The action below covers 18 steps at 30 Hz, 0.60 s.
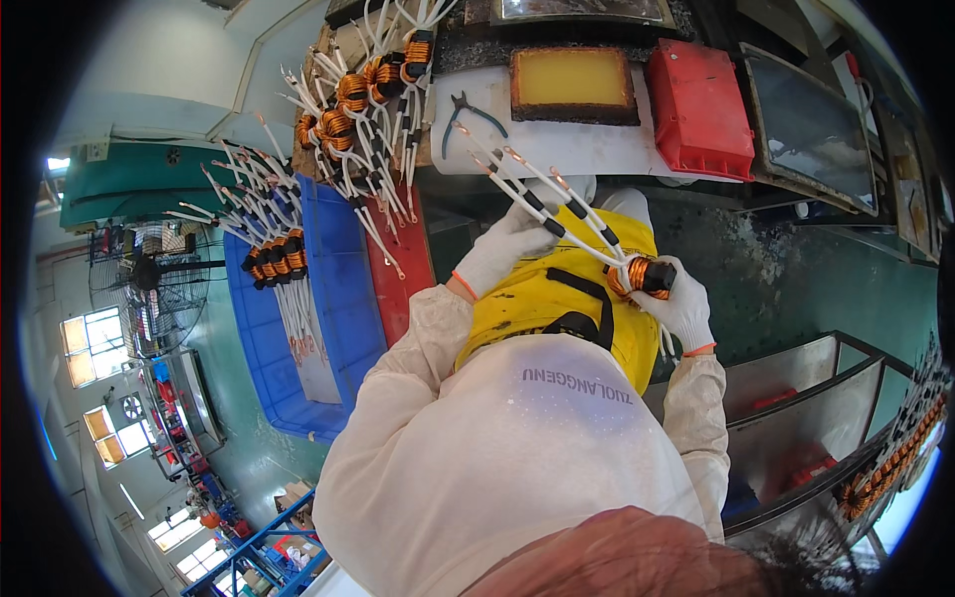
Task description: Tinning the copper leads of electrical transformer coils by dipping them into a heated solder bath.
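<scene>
Over my lap, a copper-wound toroidal coil (619, 279) with black wrapping is held by my right hand (688, 310), its gloved fingers closed around the outer side. Long white wire leads (603, 235) run from the coil up and left, with black sleeves and bare copper ends. My left hand (512, 242), also in a white glove, is closed on the leads near a black sleeve; its fingertips are partly hidden. More white leads hang below the coil beside my right wrist. Beyond the leads, dark-handled cutting pliers (457, 121) lie on the white worktop (482, 157).
A rectangular tray with yellow contents (575, 78) and a red plastic box (701, 114) sit on the bench. Finished-looking coils (353, 92) pile up at the far left. A blue bin (343, 298) holds several more coils (279, 257). Metal shelving (811, 398) stands at right.
</scene>
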Available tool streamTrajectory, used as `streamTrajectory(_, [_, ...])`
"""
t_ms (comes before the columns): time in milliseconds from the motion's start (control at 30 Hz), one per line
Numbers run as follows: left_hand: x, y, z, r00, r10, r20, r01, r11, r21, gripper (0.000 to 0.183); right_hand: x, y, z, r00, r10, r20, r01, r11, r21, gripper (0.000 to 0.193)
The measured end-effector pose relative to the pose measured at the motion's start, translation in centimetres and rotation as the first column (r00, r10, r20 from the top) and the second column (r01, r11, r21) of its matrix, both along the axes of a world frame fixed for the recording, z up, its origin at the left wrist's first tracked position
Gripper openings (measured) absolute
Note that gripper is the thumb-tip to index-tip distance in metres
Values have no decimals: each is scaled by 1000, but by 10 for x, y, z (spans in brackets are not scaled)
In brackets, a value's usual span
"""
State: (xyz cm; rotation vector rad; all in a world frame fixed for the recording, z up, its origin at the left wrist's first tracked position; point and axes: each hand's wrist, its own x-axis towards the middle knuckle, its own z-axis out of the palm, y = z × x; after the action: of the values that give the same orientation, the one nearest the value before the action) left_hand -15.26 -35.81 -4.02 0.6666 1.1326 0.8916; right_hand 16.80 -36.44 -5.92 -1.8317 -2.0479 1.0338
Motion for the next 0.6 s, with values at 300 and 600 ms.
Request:
streamTrajectory(300, [3,-8,-21,915,235,329,-171,962,-211,30,-9,-7,1,995,-72,69,72,997,6,66])
streamTrajectory(600, [-17,-28,15,942,-331,53,330,944,18,35,-14,-1,3,991,-74,112,74,997,11,67])
